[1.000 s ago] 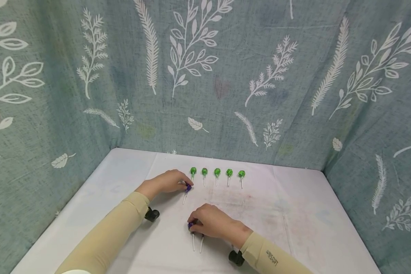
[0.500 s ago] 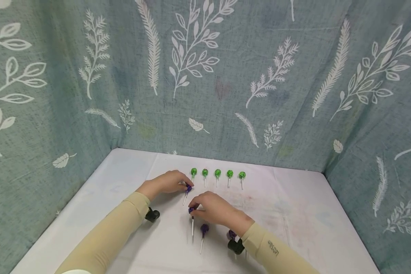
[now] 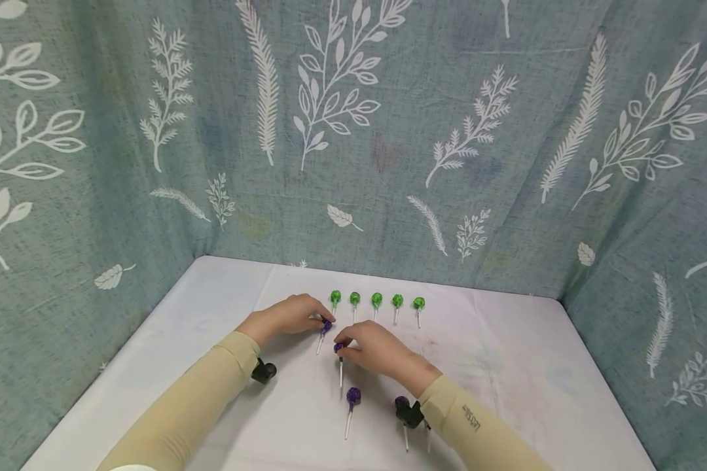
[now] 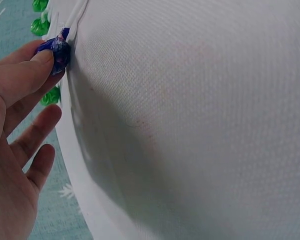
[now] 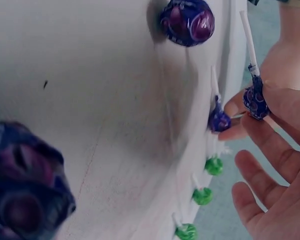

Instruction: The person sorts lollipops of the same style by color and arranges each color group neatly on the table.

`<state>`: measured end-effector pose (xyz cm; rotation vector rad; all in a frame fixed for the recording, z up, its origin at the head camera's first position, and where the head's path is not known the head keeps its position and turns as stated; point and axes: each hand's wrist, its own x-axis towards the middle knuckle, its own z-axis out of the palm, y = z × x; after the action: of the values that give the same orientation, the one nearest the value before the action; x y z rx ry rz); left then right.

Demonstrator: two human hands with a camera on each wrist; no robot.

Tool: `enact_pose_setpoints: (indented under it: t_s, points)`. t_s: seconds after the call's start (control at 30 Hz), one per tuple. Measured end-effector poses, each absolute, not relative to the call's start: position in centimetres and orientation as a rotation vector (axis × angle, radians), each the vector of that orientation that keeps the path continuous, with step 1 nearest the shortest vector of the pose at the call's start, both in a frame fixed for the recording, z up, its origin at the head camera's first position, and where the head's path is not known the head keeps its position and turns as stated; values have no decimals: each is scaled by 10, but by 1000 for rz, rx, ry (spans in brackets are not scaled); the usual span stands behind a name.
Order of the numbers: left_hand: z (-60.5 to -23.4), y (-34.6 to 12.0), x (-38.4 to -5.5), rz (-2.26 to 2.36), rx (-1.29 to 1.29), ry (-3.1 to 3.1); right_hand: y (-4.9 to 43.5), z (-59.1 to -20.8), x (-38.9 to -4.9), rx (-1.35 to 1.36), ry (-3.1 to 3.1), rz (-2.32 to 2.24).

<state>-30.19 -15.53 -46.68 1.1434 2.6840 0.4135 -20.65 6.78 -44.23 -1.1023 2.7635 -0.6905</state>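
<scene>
My left hand (image 3: 294, 314) pinches the head of a purple-wrapped lollipop (image 3: 326, 325) between thumb and fingers; its white stick points toward me. The left wrist view also shows this blue-purple wrapper (image 4: 61, 54), with the other fingers spread loosely. A little to the right and nearer, my right hand (image 3: 377, 348) grips a second purple lollipop (image 5: 255, 102) by its head, stick hanging down. Below that hand a purple lollipop (image 3: 353, 396) lies on the cloth. Under the right wrist lies another purple lollipop (image 3: 402, 403), with a further stick beside it, partly hidden.
Several green lollipops (image 3: 377, 299) lie in a row toward the back of the white-covered table (image 3: 524, 366), sticks toward me. Leaf-patterned curtain (image 3: 383, 196) encloses the back and sides. A black wrist camera (image 3: 411, 415) hangs under the right forearm.
My right hand has lifted its purple lollipop from beside the loose one and carried it away from me, toward the left hand. The left hand stays nearly still, still pinching its lollipop.
</scene>
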Motion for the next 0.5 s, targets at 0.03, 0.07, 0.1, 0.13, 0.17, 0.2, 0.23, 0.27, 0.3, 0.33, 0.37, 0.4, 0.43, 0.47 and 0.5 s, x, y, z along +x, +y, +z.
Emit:
enact_pose_setpoints:
  t_s: [0.03, 0.07, 0.1, 0.13, 0.17, 0.2, 0.23, 0.27, 0.3, 0.33, 0.37, 0.4, 0.43, 0.47, 0.5]
  points:
    - [-467, -155, -302, 413, 1143, 2686, 69, -443, -208, -1092, 2766, -694]
    - [-467, -155, -302, 415, 1144, 2688, 69, -444, -210, -1079, 2771, -695]
    - [-468, -155, -303, 417, 1145, 2688, 70, -444, -212, -1071, 2777, -695]
    - [-467, -155, -303, 419, 1145, 2688, 70, -445, -213, -1062, 2786, -693]
    - [-467, -155, -303, 421, 1147, 2687, 71, -446, -215, -1054, 2796, -690]
    - [-467, -154, -303, 424, 1146, 2685, 72, -447, -217, -1041, 2807, -686]
    - [-467, -154, -303, 424, 1148, 2684, 72, -448, -219, -1029, 2819, -679]
    - [-467, -154, -303, 426, 1151, 2683, 72, -448, -220, -1016, 2828, -675]
    - [-466, -154, -303, 423, 1152, 2683, 73, -449, -221, -1005, 2836, -673]
    - [-466, -154, -302, 422, 1150, 2685, 73, -449, -223, -992, 2844, -670]
    - [-466, -154, -302, 423, 1151, 2685, 73, -450, -224, -979, 2851, -667]
    - [-466, -154, -302, 420, 1151, 2687, 73, -450, -225, -965, 2857, -664]
    - [-466, -154, -302, 418, 1153, 2689, 74, -450, -226, -951, 2862, -661]
    - [-466, -154, -302, 418, 1155, 2688, 74, -451, -227, -937, 2866, -661]
    - [-467, -154, -302, 414, 1157, 2687, 74, -451, -228, -923, 2873, -658]
